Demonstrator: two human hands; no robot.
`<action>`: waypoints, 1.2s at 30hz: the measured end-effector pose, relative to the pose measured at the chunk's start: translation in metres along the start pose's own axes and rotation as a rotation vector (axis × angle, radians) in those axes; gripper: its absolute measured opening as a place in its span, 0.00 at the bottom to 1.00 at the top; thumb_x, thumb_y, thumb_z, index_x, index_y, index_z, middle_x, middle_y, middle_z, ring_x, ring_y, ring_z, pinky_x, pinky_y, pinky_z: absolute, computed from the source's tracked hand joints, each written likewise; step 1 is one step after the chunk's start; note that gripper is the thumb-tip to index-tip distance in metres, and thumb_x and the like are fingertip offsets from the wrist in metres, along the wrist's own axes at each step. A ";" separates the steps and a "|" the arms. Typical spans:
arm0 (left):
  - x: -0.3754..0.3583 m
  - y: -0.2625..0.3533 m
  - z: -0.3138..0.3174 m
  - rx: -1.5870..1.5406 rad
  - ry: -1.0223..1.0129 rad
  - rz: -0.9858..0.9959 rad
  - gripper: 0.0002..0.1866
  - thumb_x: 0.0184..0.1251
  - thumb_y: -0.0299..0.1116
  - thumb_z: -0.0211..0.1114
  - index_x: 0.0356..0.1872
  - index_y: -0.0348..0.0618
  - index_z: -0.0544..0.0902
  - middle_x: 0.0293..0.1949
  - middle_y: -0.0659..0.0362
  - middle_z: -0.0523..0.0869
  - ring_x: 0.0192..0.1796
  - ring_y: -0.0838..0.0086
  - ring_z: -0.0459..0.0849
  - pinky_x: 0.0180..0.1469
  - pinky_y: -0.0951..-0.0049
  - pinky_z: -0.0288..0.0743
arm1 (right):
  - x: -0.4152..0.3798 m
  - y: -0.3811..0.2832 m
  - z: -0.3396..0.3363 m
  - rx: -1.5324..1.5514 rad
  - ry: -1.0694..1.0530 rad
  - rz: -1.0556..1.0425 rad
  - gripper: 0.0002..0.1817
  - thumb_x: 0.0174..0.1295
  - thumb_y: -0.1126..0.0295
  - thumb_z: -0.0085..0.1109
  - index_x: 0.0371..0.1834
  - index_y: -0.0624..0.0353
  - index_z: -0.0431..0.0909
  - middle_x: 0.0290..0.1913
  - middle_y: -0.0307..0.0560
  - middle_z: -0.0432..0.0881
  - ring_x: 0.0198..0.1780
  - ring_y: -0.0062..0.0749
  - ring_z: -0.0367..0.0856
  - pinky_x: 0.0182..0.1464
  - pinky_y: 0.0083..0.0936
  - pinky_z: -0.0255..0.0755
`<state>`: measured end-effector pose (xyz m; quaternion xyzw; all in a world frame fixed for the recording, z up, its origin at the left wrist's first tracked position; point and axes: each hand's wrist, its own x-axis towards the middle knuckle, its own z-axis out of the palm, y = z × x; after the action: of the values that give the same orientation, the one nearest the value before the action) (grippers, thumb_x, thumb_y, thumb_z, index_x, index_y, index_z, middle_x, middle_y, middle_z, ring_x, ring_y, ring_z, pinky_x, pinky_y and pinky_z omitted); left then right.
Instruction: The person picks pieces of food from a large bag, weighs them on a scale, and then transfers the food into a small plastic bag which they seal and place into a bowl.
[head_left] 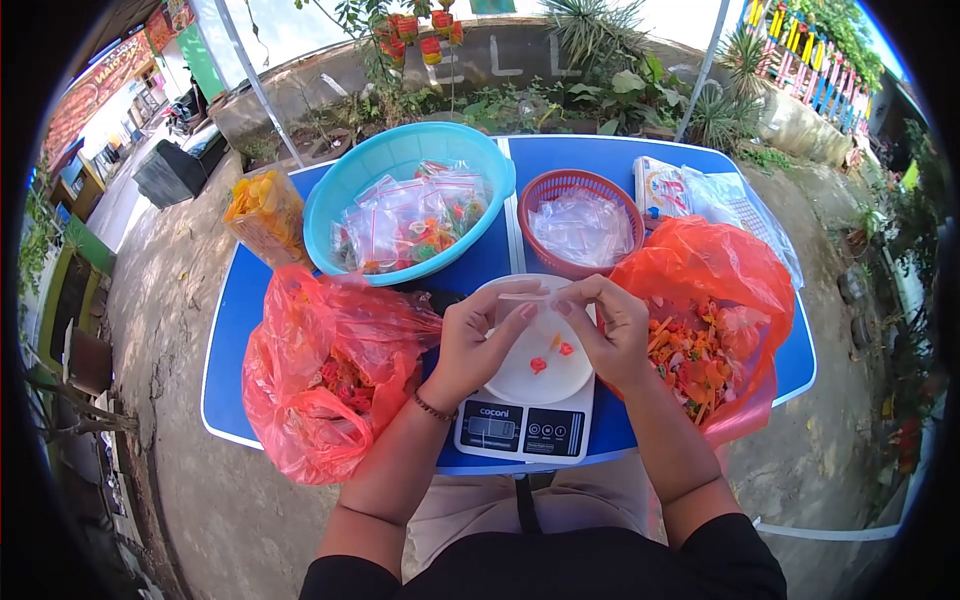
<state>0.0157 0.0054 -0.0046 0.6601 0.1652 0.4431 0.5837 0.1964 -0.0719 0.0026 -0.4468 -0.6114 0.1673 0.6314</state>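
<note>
Both my hands hold one small clear plastic bag above a white kitchen scale. My left hand pinches the bag's left top edge and my right hand pinches its right top edge. A few red and orange pieces show low in the bag, over the scale's round white plate. The scale stands at the near edge of a blue table.
A red plastic bag of snacks lies left of the scale and another open red bag lies right. Behind are a blue basin of filled packets, a red basket of empty bags, and an orange snack packet.
</note>
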 end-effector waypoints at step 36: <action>-0.001 0.021 -0.010 0.700 -0.127 0.468 0.29 0.55 0.42 0.81 0.58 0.43 0.85 0.53 0.53 0.86 0.52 0.59 0.87 0.67 0.54 0.73 | -0.008 -0.015 -0.004 -0.413 -0.243 -0.364 0.14 0.52 0.66 0.62 0.42 0.53 0.86 0.48 0.39 0.90 0.58 0.46 0.79 0.59 0.38 0.65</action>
<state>0.0014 0.0050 0.0137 0.8641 0.1151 0.4394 0.2168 0.1936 -0.0872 0.0094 -0.4254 -0.7737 -0.0244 0.4688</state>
